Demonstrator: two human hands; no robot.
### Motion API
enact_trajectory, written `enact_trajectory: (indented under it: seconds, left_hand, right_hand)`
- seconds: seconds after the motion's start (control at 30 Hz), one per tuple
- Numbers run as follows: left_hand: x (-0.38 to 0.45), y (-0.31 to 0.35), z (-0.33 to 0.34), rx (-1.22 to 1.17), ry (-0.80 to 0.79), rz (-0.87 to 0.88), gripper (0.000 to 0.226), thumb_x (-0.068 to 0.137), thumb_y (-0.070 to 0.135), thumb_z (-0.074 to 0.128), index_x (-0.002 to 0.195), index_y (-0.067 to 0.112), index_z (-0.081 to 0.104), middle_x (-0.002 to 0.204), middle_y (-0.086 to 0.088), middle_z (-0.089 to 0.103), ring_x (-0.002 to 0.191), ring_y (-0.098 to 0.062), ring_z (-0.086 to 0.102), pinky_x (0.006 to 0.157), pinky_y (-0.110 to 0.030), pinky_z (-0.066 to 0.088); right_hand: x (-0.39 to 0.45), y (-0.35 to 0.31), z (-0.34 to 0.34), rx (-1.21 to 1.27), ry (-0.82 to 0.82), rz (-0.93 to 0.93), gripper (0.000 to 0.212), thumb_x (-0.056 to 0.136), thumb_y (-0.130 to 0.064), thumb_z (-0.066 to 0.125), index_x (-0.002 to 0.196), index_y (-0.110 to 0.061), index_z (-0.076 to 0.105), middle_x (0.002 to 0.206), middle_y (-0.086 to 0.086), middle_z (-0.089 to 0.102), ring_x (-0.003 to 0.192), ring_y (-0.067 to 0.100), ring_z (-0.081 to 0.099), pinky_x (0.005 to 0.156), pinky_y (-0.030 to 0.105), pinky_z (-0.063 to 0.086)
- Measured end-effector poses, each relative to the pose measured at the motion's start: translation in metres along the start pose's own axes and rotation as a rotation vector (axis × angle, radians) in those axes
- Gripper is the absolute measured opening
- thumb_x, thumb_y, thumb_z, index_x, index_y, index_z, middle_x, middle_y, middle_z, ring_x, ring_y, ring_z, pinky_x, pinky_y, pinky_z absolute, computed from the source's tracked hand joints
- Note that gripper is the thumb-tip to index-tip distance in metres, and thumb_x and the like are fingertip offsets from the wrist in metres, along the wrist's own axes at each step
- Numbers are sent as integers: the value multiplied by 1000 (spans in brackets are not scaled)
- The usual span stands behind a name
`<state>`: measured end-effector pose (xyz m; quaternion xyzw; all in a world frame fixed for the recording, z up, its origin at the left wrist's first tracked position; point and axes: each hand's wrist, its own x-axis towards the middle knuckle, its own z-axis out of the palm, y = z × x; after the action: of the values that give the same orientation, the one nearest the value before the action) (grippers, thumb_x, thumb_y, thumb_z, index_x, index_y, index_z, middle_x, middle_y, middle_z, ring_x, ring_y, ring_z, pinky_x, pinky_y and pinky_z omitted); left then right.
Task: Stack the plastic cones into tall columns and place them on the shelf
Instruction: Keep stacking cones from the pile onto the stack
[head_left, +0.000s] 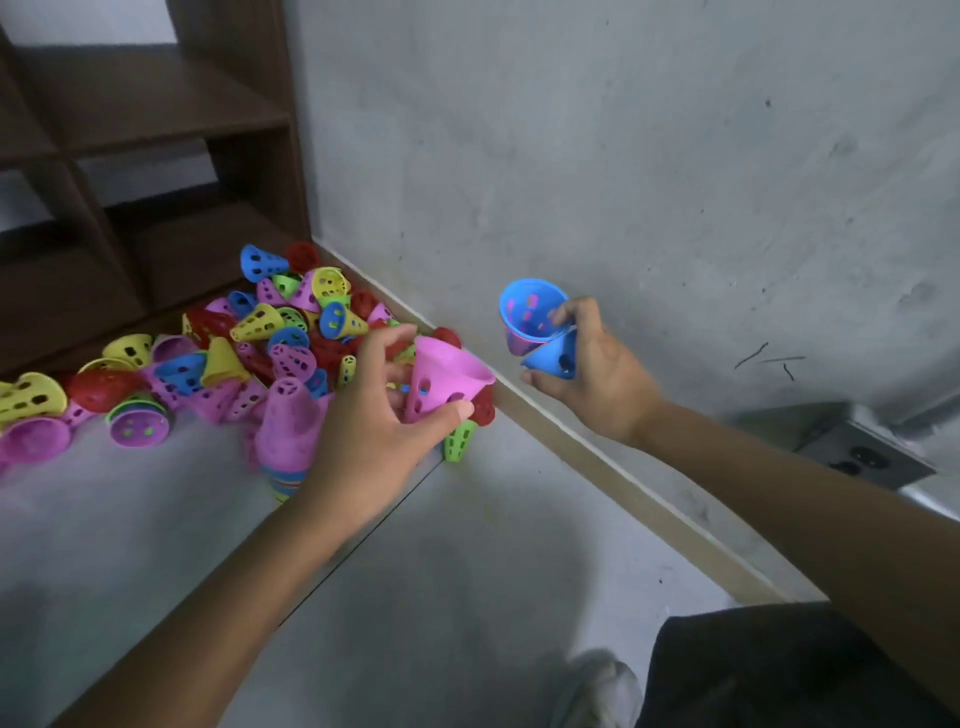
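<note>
Your left hand (374, 415) reaches over the near edge of the pile of cones (249, 343), its grip curled round a pink cone (441, 379), thumb low on the wall near the narrow end and fingers behind it; the cone lies tilted, wide mouth up and to the right, just clear of the floor (467, 545). Your right hand (592, 364) is held up near the wall (623, 156), well apart from the pile, and its grip is closed on a short nest of cones (535, 319): a blue cone (530, 306) with its open mouth turned toward you sits inside a pink one, and another blue one (556, 356) lies under your fingers, pointing down and right. The loose cones, pink, yellow, blue, red and green, are scattered on the floor in the corner between the wall's skirting board (597, 457) and the dark wooden shelf (156, 114), most lying on their sides. A started stack (285, 441) with a pink cone on top stands on the floor just left of your left wrist, partly hidden by it. A green cone (460, 439) lies on its side right below your left thumb. A power socket (857, 457) is set in the wall beside your right forearm, and your shoe (602, 686) shows at the bottom edge.
</note>
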<state>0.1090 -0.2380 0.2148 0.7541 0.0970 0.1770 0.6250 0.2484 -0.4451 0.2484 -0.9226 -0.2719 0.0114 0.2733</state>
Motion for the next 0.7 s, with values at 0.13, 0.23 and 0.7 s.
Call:
enact_trajectory:
  seconds: [0.13, 0.23, 0.7]
  left_hand:
    - [-5, 28, -32, -42, 130, 38, 61, 62, 44, 86, 116, 35, 58, 102, 6, 74, 94, -14, 72, 86, -42, 60]
    - [-6, 42, -59, -23, 190, 107, 51, 70, 30, 88, 115, 26, 65, 104, 8, 74, 95, -10, 72, 84, -33, 60]
    - [-20, 32, -150, 397, 252, 69, 55, 67, 21, 88, 118, 32, 70, 108, -1, 60, 91, 3, 59, 81, -14, 49]
  right_hand:
    - [-16, -42, -16, 30, 0, -58, 53, 86, -34, 77, 112, -31, 30, 84, -5, 50, 70, 11, 48, 67, 28, 43]
    - [-20, -69, -13, 87, 5, -108, 54, 85, -35, 79, 112, -30, 32, 83, -4, 51, 68, 11, 48, 66, 29, 45]
    - [-8, -119, 9, 109, -137, -229, 58, 81, -32, 83, 113, -24, 35, 78, -3, 48, 64, 5, 47, 58, 21, 37]
